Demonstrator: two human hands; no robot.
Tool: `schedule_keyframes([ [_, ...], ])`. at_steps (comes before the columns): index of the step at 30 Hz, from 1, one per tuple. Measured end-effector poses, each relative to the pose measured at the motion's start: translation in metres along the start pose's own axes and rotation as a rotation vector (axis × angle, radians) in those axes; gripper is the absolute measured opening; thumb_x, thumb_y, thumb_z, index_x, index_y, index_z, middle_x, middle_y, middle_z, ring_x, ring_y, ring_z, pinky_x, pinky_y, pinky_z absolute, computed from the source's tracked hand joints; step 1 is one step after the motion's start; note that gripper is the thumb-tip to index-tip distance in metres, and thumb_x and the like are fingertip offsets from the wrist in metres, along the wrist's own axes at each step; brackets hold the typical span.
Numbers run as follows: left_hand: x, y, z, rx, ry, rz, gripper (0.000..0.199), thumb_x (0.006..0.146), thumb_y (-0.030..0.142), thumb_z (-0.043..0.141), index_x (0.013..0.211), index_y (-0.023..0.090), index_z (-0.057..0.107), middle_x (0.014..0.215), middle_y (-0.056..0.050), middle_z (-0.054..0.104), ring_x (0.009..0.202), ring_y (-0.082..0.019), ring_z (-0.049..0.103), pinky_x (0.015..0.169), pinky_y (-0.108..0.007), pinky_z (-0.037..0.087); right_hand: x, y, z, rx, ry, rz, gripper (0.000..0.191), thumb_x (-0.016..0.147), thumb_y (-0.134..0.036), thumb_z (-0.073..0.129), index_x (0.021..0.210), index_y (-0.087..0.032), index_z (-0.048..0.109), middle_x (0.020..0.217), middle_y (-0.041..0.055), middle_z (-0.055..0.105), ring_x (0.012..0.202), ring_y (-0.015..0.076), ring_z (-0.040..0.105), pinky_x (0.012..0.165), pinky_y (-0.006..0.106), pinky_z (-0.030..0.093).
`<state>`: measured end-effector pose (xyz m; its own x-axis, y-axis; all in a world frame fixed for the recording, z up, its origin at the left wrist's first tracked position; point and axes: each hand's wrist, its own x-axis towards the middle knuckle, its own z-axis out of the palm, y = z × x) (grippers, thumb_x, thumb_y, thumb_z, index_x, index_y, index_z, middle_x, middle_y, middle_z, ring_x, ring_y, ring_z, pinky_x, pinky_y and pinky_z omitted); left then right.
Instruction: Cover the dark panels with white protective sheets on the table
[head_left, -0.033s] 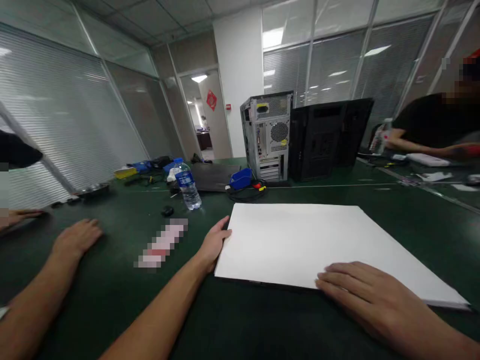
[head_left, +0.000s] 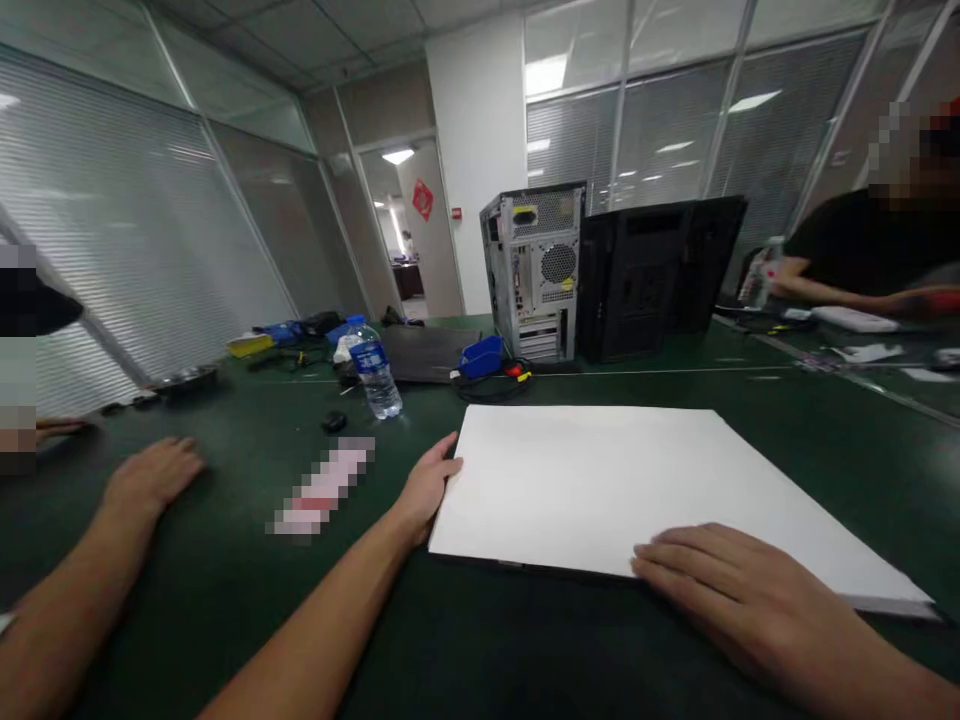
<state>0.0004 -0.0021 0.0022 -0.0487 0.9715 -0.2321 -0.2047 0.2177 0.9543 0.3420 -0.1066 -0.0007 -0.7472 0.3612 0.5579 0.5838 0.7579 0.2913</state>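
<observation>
A large flat white board (head_left: 585,485) lies on the dark green table before me; I cannot tell if it is one board or a stack of paper. Its right near edge shows some thickness. My left hand (head_left: 429,490) grips its left edge, thumb on top and the other fingers mostly hidden beneath. Across the near edge lies my right hand (head_left: 739,595), its fingers stretched out flat on the white surface. The right thumb is hidden.
Left of me another person's hand (head_left: 154,470) rests on the table (head_left: 225,560). A water bottle (head_left: 375,370), a small black object (head_left: 334,421) and a blurred pink item (head_left: 326,490) lie nearby. Computer cases (head_left: 544,275) stand behind the board. A person (head_left: 862,240) sits at the right.
</observation>
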Motion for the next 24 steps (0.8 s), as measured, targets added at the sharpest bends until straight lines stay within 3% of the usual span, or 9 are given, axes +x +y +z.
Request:
schedule_keyframes([
  [5, -0.006, 0.004, 0.002, -0.041, -0.098, 0.025, 0.069, 0.073, 0.007, 0.057, 0.142, 0.011, 0.051, 0.106, -0.011, 0.076, 0.070, -0.021, 0.072, 0.059, -0.030, 0.056, 0.000, -0.003, -0.004, 0.015, 0.008, 0.010, 0.028, 0.097, -0.016, 0.047, 0.116, -0.019, 0.068, 0.107, 0.0050, 0.071, 0.095, 0.0201, 0.065, 0.082, 0.038, 0.053],
  [9, 0.001, 0.000, 0.003, -0.034, -0.104, 0.034, 0.067, 0.075, 0.004, 0.056, 0.141, 0.011, 0.051, 0.104, -0.011, 0.077, 0.067, -0.020, 0.072, 0.057, -0.029, 0.056, 0.004, -0.008, -0.004, 0.035, 0.030, 0.003, 0.024, 0.095, -0.018, 0.053, 0.113, -0.018, 0.068, 0.101, 0.0066, 0.071, 0.088, 0.0204, 0.065, 0.076, 0.037, 0.052],
  [15, -0.001, 0.001, 0.012, -0.112, -0.116, 0.038, 0.061, 0.076, 0.004, 0.057, 0.137, 0.009, 0.054, 0.101, -0.012, 0.077, 0.068, -0.020, 0.072, 0.060, -0.029, 0.058, 0.003, -0.012, 0.004, -0.003, 0.091, 0.072, 0.024, 0.091, -0.019, 0.060, 0.115, -0.016, 0.066, 0.099, 0.0072, 0.069, 0.088, 0.0195, 0.063, 0.080, 0.036, 0.049],
  [19, -0.010, 0.006, 0.020, -0.204, -0.195, 0.023, 0.073, 0.075, 0.004, 0.060, 0.146, 0.009, 0.043, 0.110, -0.015, 0.075, 0.078, -0.022, 0.074, 0.068, -0.032, 0.059, -0.007, -0.005, 0.007, -0.069, 0.130, 0.115, 0.018, 0.093, -0.011, 0.052, 0.103, -0.016, 0.066, 0.097, 0.0081, 0.068, 0.088, 0.0199, 0.063, 0.080, 0.036, 0.049],
  [22, -0.013, 0.005, 0.022, -0.194, -0.188, -0.003, 0.083, 0.076, 0.006, 0.061, 0.153, 0.012, 0.031, 0.111, -0.015, 0.074, 0.079, -0.022, 0.073, 0.069, -0.033, 0.058, -0.025, 0.006, 0.004, -0.101, 0.170, 0.093, 0.027, 0.090, -0.009, 0.055, 0.112, -0.018, 0.067, 0.103, 0.0073, 0.069, 0.095, 0.0208, 0.064, 0.086, 0.037, 0.049],
  [24, -0.012, 0.001, 0.022, -0.138, -0.191, 0.003, 0.083, 0.076, 0.007, 0.061, 0.153, 0.012, 0.031, 0.109, -0.014, 0.074, 0.074, -0.020, 0.072, 0.066, -0.030, 0.056, -0.037, 0.012, 0.000, -0.111, 0.202, 0.090, 0.033, 0.088, -0.011, 0.059, 0.118, -0.021, 0.068, 0.108, 0.0052, 0.070, 0.100, 0.0216, 0.064, 0.090, 0.038, 0.050],
])
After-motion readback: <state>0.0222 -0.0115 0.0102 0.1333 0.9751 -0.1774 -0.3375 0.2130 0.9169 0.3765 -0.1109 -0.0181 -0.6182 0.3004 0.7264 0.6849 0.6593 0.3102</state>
